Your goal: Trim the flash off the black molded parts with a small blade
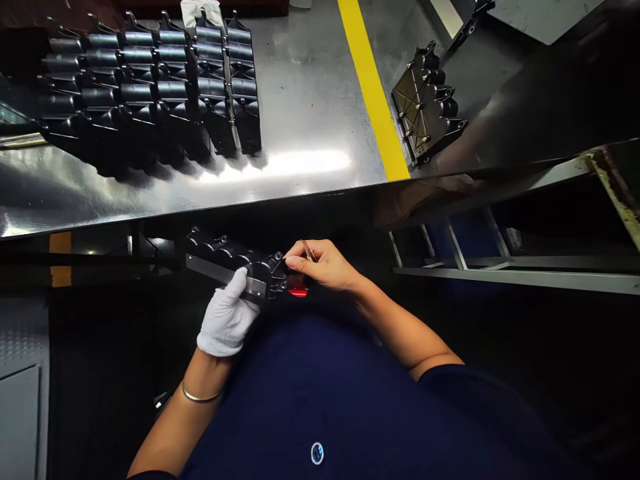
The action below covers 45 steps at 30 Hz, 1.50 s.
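My left hand (227,320), in a white glove, grips a black moulded part (235,257) with rounded humps and small eyelets, held tilted in front of my body. A flat grey strip (220,275) runs along the near side of this part, and my left thumb presses on it. My bare right hand (325,263) is closed in a pinch around a slim, pen-like tool (310,252), at the right end of the part. The tool's tip is too small to make out. Just below these fingers a red piece (299,292) shows; what it belongs to is unclear.
Along the far side lies a metal table (300,133) with a yellow stripe (373,87). Several similar black parts (175,87) stand in a row at its left, a white cloth item (201,12) behind them. Another part (423,107) lies right of the stripe. A metal frame (515,279) is below right.
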Motion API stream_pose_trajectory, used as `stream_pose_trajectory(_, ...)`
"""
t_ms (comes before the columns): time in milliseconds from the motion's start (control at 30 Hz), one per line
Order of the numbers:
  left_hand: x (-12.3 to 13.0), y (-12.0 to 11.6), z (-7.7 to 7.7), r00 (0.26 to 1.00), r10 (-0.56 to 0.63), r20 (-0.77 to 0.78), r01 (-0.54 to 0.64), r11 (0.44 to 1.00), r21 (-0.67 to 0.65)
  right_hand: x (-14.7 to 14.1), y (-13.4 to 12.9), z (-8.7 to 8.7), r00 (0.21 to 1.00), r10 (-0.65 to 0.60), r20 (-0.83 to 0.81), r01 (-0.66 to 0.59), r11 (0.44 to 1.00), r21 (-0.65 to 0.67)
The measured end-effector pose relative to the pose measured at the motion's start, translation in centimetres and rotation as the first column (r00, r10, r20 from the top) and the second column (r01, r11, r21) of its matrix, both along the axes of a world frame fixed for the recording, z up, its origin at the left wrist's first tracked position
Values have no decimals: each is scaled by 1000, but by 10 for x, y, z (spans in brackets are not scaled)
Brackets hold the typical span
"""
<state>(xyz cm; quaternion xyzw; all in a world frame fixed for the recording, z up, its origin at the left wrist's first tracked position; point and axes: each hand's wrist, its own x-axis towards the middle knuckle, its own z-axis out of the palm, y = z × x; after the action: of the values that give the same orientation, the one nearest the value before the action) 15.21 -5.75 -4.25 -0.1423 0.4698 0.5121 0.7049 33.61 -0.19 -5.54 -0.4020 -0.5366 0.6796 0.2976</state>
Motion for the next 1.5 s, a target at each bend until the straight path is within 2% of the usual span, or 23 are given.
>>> stream_pose_trajectory(67, 2, 2, 2, 996, 80, 44, -79, 996, -37, -5, -4, -1, 999, -33, 34, 30, 996, 90)
stream_pose_trajectory(100, 3, 3, 3, 991, 110, 80, -106, 993, -55, -7, -6, -2, 996, -74, 56, 63, 980, 188)
stream_pose_trajectory(133, 4, 4, 3, 984, 130, 123, -123, 990, -64, -8, -6, -3, 988, -128, 81, 97, 946, 309)
stream_pose_trajectory(200, 4, 6, 4, 965, 188, 181, -180, 982, -60, -9, -4, -6, 960, -238, 147, 129, 843, 522)
stream_pose_trajectory(233, 4, 6, 4, 958, 213, 194, -205, 977, -58, -7, -2, -8, 941, -270, 205, 106, 808, 580)
stream_pose_trajectory(300, 2, 6, 4, 956, 222, 191, -213, 975, -67, -3, 3, -9, 879, -283, 383, 2, 807, 591)
stream_pose_trajectory(367, 1, 4, 5, 973, 178, 149, -166, 982, -89, 3, 8, -6, 818, -243, 522, -105, 828, 551)
stream_pose_trajectory(433, -1, 1, 7, 992, 97, 83, -89, 992, -91, 7, 10, 1, 837, -153, 525, -197, 811, 551)
stream_pose_trajectory(500, -4, -3, 6, 1000, 14, 7, -14, 999, -45, 8, 9, 10, 898, 1, 439, -294, 743, 601)
stream_pose_trajectory(567, -7, -8, 4, 997, -54, -53, 57, 997, 49, 7, 9, 18, 906, 137, 399, -386, 651, 654)
stream_pose_trajectory(667, -12, -14, -2, 983, -148, -105, 169, 960, 225, 3, 8, 21, 879, 232, 417, -473, 534, 700)
stream_pose_trajectory(733, -13, -16, -5, 973, -196, -119, 224, 925, 306, 1, 8, 18, 885, 250, 393, -465, 501, 730)
stream_pose_trajectory(833, -10, -16, -6, 973, -194, -122, 225, 911, 344, 1, 8, 13, 924, 157, 348, -378, 497, 781)
stream_pose_trajectory(933, -3, -15, -4, 990, -86, -111, 117, 942, 315, 3, 8, 9, 927, 35, 374, -343, 480, 807)
stream_pose_trajectory(1067, 7, -10, 4, 999, 28, -28, -25, 994, 108, 3, 8, 8, 905, -88, 415, -348, 408, 844)
stream_pose_trajectory(1200, 15, -3, 16, 990, 126, 66, -119, 988, -102, 1, 6, 8, 888, -209, 409, -295, 423, 857)
stream_pose_trajectory(1267, 16, -2, 20, 982, 156, 102, -141, 980, -139, 1, 5, 8, 878, -224, 423, -304, 423, 854)
stream_pose_trajectory(1367, 14, -2, 19, 975, 143, 171, -117, 981, -152, 4, 7, 8, 881, -181, 438, -334, 418, 845)
stream_pose_trajectory(1500, 7, -4, 14, 984, 93, 149, -71, 986, -151, 12, 18, 15, 912, -95, 399, -319, 445, 837)
